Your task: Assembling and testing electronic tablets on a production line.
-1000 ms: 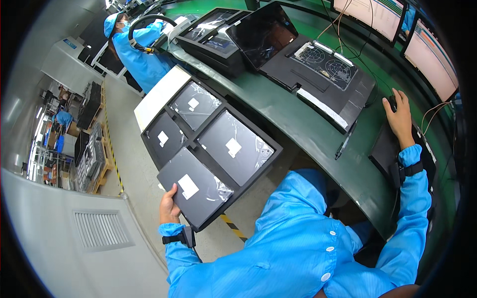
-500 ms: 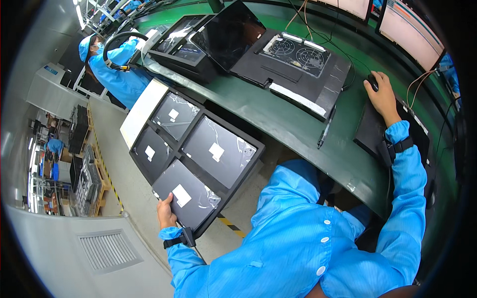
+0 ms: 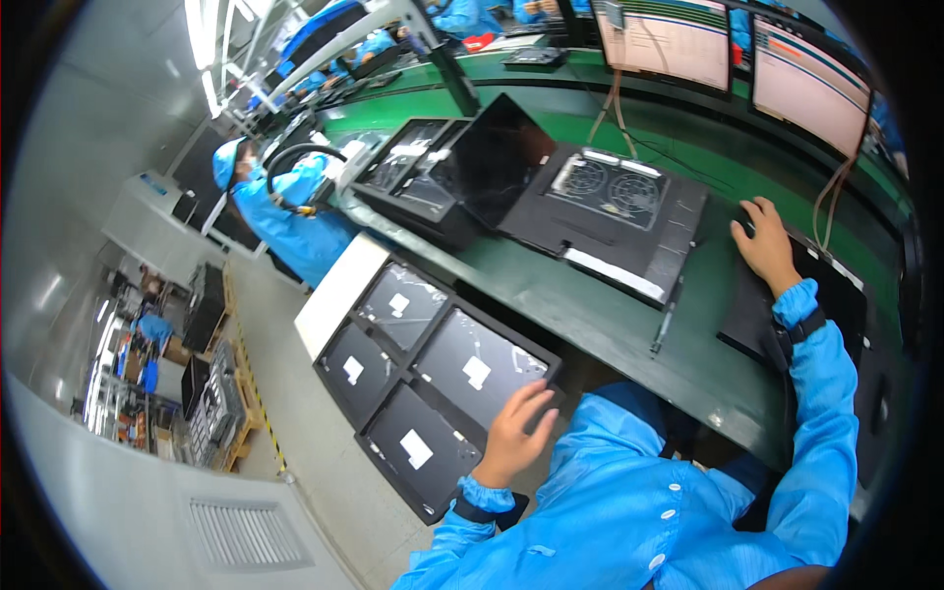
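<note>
My left hand [image 3: 518,438] is open, fingers apart, above the near right edge of a black compartment tray [image 3: 401,375]. In the tray lie flat dark tablets, each with a white label; one is the near tablet [image 3: 444,447], another the right-hand tablet [image 3: 462,344] under clear film. Nothing is held in the left hand. On the bench, my right hand [image 3: 767,251] rests over a black mouse [image 3: 746,223], mostly hidden under the fingers.
Left of the right hand, a black fixture [image 3: 615,251] with a circle-patterned panel lies on the green bench [image 3: 551,295], with a pen [image 3: 667,317] beside it. A dark glossy screen [image 3: 501,162] leans behind. Two monitors [image 3: 669,44] stand beyond. A co-worker [image 3: 295,221] sits far left.
My left hand has let go of the near tablet, which now sits lower in its compartment, and moved right across the tray. My right hand stays at the mouse. The view has shifted.
</note>
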A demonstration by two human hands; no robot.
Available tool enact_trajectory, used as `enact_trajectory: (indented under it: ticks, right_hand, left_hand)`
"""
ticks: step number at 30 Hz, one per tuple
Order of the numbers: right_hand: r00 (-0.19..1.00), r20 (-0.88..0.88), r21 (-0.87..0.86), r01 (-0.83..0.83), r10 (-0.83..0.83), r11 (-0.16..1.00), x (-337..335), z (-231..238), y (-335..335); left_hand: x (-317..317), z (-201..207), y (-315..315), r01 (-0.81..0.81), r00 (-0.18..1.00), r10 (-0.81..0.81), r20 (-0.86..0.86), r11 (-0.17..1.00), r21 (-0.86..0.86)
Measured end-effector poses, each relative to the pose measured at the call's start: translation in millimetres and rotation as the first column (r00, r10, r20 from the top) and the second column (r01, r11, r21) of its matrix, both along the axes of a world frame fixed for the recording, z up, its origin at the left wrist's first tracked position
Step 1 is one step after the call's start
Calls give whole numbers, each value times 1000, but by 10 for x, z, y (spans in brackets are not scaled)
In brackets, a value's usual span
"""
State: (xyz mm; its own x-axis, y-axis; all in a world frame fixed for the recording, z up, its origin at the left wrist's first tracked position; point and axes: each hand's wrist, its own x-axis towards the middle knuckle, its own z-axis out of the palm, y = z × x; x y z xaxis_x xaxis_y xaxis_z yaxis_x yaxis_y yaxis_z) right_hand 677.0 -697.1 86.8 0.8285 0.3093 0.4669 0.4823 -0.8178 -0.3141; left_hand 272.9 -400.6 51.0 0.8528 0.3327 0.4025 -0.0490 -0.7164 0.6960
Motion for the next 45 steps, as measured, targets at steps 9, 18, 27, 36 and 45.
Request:
enact_trajectory:
  ticks: [9,18,27,36,45]
  right_hand:
    - [981,180,78,-88,72,993,-2,-90,235]
    - [985,166,93,-53,37,994,-16,-131,176]
    - [779,612,279,-374,136,884,-360,623,-102]
    - [571,226,-149,821,-789,551,-2193,1175,-4560]
    - [101,-115,-416,899,-988,140,-3027,1202,-6774]
  left_hand:
    - [372,-107,-303,-34,999,20,-33,855,-517]
    - [438,-129,-504,159,978,-203,-38,857,-491]
    - [794,-4,-912,424,888,-451,-83,877,-225]
    - [1407,-163,-1308,567,802,-588,-106,805,-175]
    - [1554,-195,-1479,484,839,-513,-184,856,-180]
